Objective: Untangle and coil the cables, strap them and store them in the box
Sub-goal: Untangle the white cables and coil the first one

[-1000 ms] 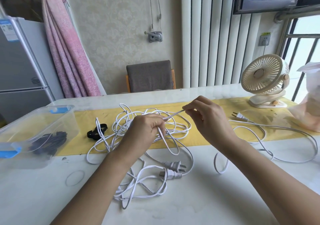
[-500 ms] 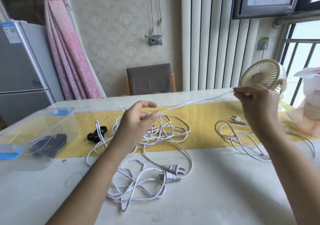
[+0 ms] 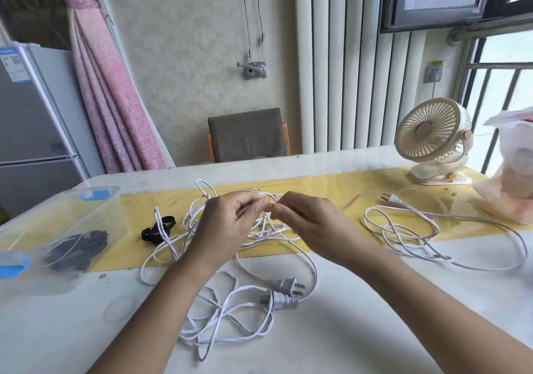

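A tangle of white cables [image 3: 261, 233] lies on the yellow runner at the table's middle, trailing toward me in loops with two grey plugs [image 3: 284, 284]. My left hand [image 3: 227, 223] and my right hand [image 3: 313, 228] meet fingertip to fingertip above the tangle, and each pinches a white strand there. A freed length of white cable [image 3: 403, 231] lies in loose loops to the right, its plug [image 3: 390, 199] pointing left. A black strap [image 3: 158, 229] sits left of the tangle. The clear box [image 3: 95, 200] with blue latches stands at the left and holds a black coiled cable [image 3: 78, 248].
A cream desk fan [image 3: 432, 140] stands at the back right beside a plastic bag [image 3: 516, 177]. A thin clear ring [image 3: 119, 308] lies on the white table near me. A grey chair [image 3: 248, 135] is behind the table, a fridge [image 3: 31, 131] at the left.
My right hand drew a strand far out to the right, let it drop in loops there, and came back to the tangle. My left hand opened, then closed its fingers on a strand again.
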`<state>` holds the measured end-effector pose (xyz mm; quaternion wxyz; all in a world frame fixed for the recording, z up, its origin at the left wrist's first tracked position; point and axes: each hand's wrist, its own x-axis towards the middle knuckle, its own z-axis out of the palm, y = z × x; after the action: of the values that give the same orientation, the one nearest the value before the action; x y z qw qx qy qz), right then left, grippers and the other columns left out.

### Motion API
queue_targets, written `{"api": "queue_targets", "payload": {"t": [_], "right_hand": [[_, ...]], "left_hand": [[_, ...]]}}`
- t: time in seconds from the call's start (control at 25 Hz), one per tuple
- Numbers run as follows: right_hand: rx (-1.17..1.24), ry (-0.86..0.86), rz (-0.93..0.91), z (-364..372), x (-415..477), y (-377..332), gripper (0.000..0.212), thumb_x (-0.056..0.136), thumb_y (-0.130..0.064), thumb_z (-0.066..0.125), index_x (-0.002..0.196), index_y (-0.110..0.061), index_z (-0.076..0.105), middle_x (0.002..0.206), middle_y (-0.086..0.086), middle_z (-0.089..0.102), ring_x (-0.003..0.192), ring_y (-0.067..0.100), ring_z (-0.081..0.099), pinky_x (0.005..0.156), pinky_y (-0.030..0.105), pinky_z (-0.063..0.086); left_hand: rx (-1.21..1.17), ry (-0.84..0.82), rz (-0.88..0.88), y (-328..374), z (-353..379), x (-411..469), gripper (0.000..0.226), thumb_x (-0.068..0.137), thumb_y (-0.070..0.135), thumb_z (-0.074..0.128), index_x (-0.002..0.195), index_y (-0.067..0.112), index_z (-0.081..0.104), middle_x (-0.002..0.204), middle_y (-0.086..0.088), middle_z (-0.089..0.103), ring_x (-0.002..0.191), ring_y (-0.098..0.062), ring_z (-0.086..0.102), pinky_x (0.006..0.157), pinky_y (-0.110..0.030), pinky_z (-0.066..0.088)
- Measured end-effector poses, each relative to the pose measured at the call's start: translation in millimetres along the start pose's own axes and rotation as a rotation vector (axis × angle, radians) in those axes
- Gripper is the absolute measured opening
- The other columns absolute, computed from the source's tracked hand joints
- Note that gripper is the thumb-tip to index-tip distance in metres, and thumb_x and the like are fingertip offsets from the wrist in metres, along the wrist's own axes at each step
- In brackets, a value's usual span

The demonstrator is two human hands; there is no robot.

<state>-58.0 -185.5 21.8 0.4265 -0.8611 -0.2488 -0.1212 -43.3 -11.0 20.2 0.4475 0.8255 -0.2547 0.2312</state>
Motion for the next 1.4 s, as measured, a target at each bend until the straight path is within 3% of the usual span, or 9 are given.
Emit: {"api": "queue_targets", "payload": {"t": [0.24,0.44,0.64,0.8,0.92,1.04,1.16,1.32,1.4], "right_hand": [[-0.433,0.595,-0.054,-70,7,23,0.023,0.091,-0.027,0.055,0.074,-0.016,0.066,0.061,-0.007,0.055,0.055,0.004,0.041,0.053,0.024,0.025],[-0.544,0.944,0.351,-129,-10,64,0.032,0.093,-0.029,0.051,0.083,-0.004,0.068,0.081,0.028,0.063,0.082,0.041,0.055,0.070,0.039,0.034],[-0.589,0.636,0.553,-102,-4,98,0.027,0.089,-0.015,0.047,0.089,0.000,0.070,0.092,0.030,0.064,0.086,0.042,0.056,0.070,0.040,0.043],[-0.587,0.395,0.355,-60,7,82,0.054,0.078,0.007,0.047,0.131,-0.002,0.052,0.132,0.021,0.049,0.117,0.037,0.045,0.100,0.033,0.029],[-0.128,0.194,0.056,-27,6,35,0.050,0.091,-0.017,0.059,0.138,-0.020,0.045,0.142,-0.003,0.044,0.130,0.009,0.040,0.101,0.011,0.025],[0.296,-0.195,-0.005,1,-4,0,0.059,0.080,-0.033,0.071,0.133,-0.028,0.046,0.124,-0.011,0.056,0.119,-0.003,0.048,0.102,0.014,0.034],[0.364,-0.349,0.021,7,-5,-4,0.013,0.083,-0.021,0.070,0.092,-0.018,0.062,0.077,0.001,0.059,0.074,0.012,0.058,0.074,0.031,0.044],[0.770,-0.200,0.107,-23,2,10,0.017,0.088,-0.021,0.056,0.072,-0.015,0.062,0.069,0.000,0.059,0.072,0.017,0.060,0.079,0.033,0.050],[1.197,-0.011,0.140,-44,7,18,0.017,0.081,-0.017,0.059,0.063,-0.017,0.060,0.055,-0.005,0.038,0.046,0.007,0.043,0.058,0.021,0.052]], "left_hand": [[0.082,0.053,0.024,-11,-25,6,0.052,0.075,0.054,0.062,0.055,0.009,0.046,0.048,0.006,0.027,0.049,-0.009,0.024,0.046,-0.025,0.024],[0.509,0.523,-0.036,-32,-71,11,0.032,0.078,0.035,0.065,0.062,0.010,0.053,0.049,0.001,0.041,0.052,-0.021,0.038,0.054,-0.031,0.034],[-0.150,0.186,-0.177,-35,-56,14,0.037,0.086,0.051,0.059,0.070,0.018,0.062,0.044,-0.003,0.042,0.042,-0.009,0.043,0.048,-0.024,0.042],[-0.310,-0.037,-0.227,-19,-32,13,0.029,0.090,0.033,0.046,0.082,0.012,0.064,0.050,0.007,0.024,0.043,-0.008,0.021,0.039,-0.018,0.019],[-0.407,-0.194,-0.245,-5,-27,11,0.032,0.089,0.030,0.044,0.086,0.004,0.061,0.049,0.004,0.022,0.040,-0.006,0.018,0.036,-0.015,0.019],[-0.520,-0.465,-0.303,8,-27,6,0.029,0.092,0.029,0.045,0.079,0.007,0.058,0.046,0.005,0.021,0.036,-0.004,0.017,0.034,-0.013,0.019],[-0.558,-0.674,-0.392,10,-38,2,0.029,0.091,0.033,0.051,0.070,0.016,0.061,0.045,0.007,0.023,0.034,-0.003,0.018,0.033,-0.011,0.018],[-0.761,-0.610,-0.467,1,-55,5,0.035,0.070,0.044,0.078,0.061,0.017,0.056,0.043,0.010,0.025,0.031,0.000,0.021,0.032,-0.009,0.021],[-1.023,-0.540,-0.462,-14,-67,10,0.036,0.071,0.039,0.079,0.060,0.015,0.054,0.044,0.009,0.025,0.032,-0.003,0.028,0.033,-0.014,0.033]]}}
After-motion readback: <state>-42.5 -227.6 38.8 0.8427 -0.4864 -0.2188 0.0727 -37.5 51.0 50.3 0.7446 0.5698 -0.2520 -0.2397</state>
